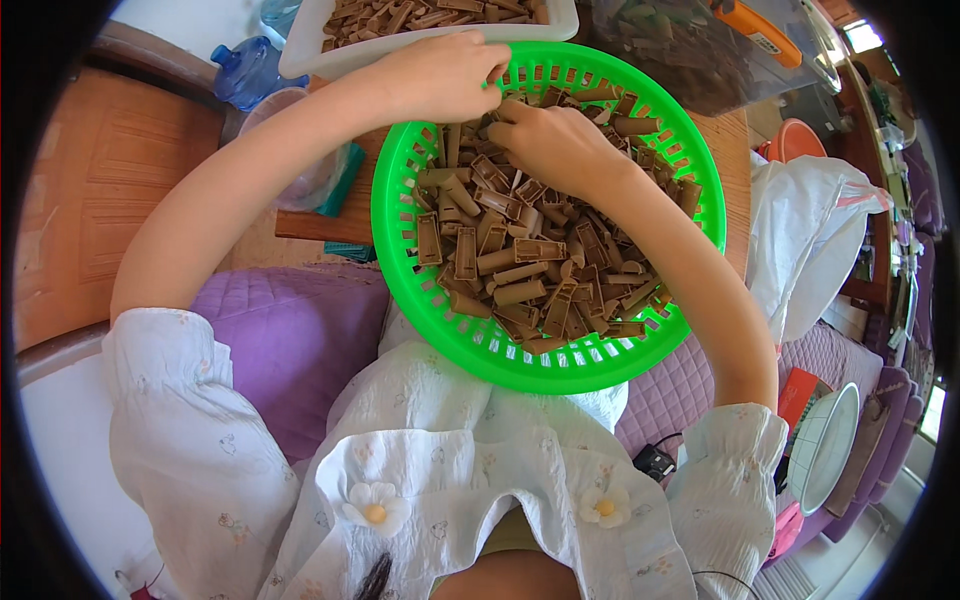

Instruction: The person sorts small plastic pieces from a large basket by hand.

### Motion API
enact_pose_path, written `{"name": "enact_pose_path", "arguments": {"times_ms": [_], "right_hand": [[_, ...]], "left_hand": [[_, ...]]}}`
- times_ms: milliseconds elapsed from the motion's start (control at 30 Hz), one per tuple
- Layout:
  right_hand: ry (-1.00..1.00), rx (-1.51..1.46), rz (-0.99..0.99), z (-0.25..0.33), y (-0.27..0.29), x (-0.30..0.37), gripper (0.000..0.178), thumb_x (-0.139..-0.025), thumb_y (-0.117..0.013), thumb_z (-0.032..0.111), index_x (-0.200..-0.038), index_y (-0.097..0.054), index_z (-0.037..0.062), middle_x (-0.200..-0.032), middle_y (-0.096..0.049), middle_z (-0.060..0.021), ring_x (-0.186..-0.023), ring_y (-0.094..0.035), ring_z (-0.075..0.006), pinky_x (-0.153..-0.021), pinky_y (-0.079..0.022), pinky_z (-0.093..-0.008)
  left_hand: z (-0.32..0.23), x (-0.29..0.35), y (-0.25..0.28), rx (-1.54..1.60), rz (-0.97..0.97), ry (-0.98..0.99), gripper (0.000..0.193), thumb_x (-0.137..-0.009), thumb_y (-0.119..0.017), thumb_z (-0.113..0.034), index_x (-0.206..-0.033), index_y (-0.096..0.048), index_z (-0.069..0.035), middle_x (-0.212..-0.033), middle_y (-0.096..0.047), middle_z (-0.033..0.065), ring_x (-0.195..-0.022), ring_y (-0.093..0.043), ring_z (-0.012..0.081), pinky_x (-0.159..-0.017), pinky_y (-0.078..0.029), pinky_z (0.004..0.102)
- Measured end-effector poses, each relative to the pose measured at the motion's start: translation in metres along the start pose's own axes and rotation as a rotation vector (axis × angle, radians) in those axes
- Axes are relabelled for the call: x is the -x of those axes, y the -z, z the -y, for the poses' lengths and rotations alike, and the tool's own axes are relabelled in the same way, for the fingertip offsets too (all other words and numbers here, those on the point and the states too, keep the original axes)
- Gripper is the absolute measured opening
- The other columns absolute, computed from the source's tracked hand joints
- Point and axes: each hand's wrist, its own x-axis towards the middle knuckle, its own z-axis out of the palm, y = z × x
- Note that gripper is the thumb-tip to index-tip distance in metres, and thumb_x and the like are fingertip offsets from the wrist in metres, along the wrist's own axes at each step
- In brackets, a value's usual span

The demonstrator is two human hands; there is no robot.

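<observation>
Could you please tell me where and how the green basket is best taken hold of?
Probably by the rim of the green basket, one grip at its left and one at its right, coming from outside: the round rim is bare at both sides, while brown pieces lie heaped inside.

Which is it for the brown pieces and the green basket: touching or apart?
Touching: the head view shows the brown pieces heaped inside the green basket, some against its slotted wall.

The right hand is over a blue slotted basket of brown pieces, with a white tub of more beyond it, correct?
The head view shows the slotted basket is green, not blue. The right hand, brown pieces and white tub are as you say.
</observation>
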Motion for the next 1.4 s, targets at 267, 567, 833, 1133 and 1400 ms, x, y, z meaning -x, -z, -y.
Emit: {"name": "enact_pose_path", "arguments": {"times_ms": [267, 567, 833, 1133, 1400], "right_hand": [[-0.037, -0.223, -0.262, -0.029, 0.049, 0.039, 0.011, -0.073, -0.062, 0.012, -0.078, -0.057, 0.0039, -0.082, -0.058, -0.0089, -0.063, -0.059, -0.0294, -0.06, -0.049, -0.0389], [-0.466, -0.619, -0.29, -0.041, 0.064, 0.071, 0.022, -0.078, -0.056, 0.006, -0.099, -0.052, 0.0049, -0.076, -0.059, -0.0104, -0.063, -0.054, -0.0198, -0.061, -0.043, -0.0311], [-0.15, -0.338, -0.15, -0.016, 0.023, 0.015, 0.018, -0.08, -0.063, 0.017, -0.091, -0.055, 0.005, -0.074, -0.062, -0.0136, -0.071, -0.062, -0.0298, -0.062, -0.048, -0.0403], [-0.094, 0.098, -0.041, 0.0, -0.011, -0.022, 0.021, -0.078, -0.061, 0.015, -0.098, -0.059, 0.009, -0.091, -0.061, -0.011, -0.072, -0.064, -0.0306, -0.062, -0.052, -0.0401], [-0.101, 0.017, -0.072, -0.005, 0.005, 0.001, 0.019, -0.073, -0.064, 0.011, -0.092, -0.062, 0.0087, -0.088, -0.061, -0.0097, -0.075, -0.063, -0.0277, -0.065, -0.051, -0.0376]], "left_hand": [[-0.015, 0.002, -0.028, -0.187, -0.036, 0.044, 0.04, -0.073, -0.067, -0.018, -0.101, -0.045, -0.001, -0.072, -0.063, 0.0169, -0.072, -0.064, 0.0358, -0.063, -0.05, 0.0458], [-0.011, -0.004, -0.033, -0.086, 0.049, 0.049, 0.027, -0.071, -0.061, -0.006, -0.094, -0.049, 0.003, -0.078, -0.062, 0.0187, -0.079, -0.063, 0.0325, -0.064, -0.051, 0.0419], [0.002, -0.005, 0.013, 0.689, 0.306, 0.292, 0.022, -0.082, -0.054, -0.012, -0.103, -0.048, -0.006, -0.074, -0.055, 0.0026, -0.063, -0.053, 0.0087, -0.049, -0.039, 0.0259], [0.018, 0.032, 0.024, 1.035, 0.297, 0.383, 0.029, -0.082, -0.064, -0.024, -0.103, -0.053, -0.007, -0.079, -0.043, -0.004, -0.068, -0.045, 0.0043, -0.048, -0.03, 0.0191], [0.02, 0.034, 0.015, 1.093, 0.377, 0.281, 0.026, -0.083, -0.058, -0.016, -0.106, -0.052, -0.005, -0.079, -0.048, -0.0042, -0.062, -0.043, 0.001, -0.046, -0.028, 0.0164]]}}
